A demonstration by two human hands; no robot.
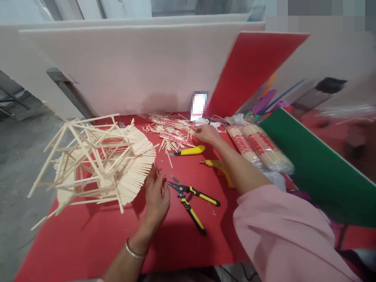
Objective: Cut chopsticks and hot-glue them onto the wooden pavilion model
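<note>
My left hand (157, 194) is beside the right edge of a model built of thin wooden sticks (136, 172), its fingers curved and apart. A short stick shows by its fingertips; I cannot tell whether they touch it. Farther back, my right hand (207, 135) reaches over the right end of a pile of loose sticks (169, 143), fingertips drawn together; what is between them is hidden. Black-and-yellow cutting pliers (182, 192) lie with handles spread, right of my left hand. A yellow utility knife (189, 150) and a yellow glue gun (216, 163) lie between my hands.
Wrapped bundles of sticks (261, 145) lie right of my right forearm, beside a leaning green board (320, 168). A lit phone (199, 105) stands against the white panel (141, 66) at the back. A red board (255, 66) leans there too. Red covers the tabletop (102, 239).
</note>
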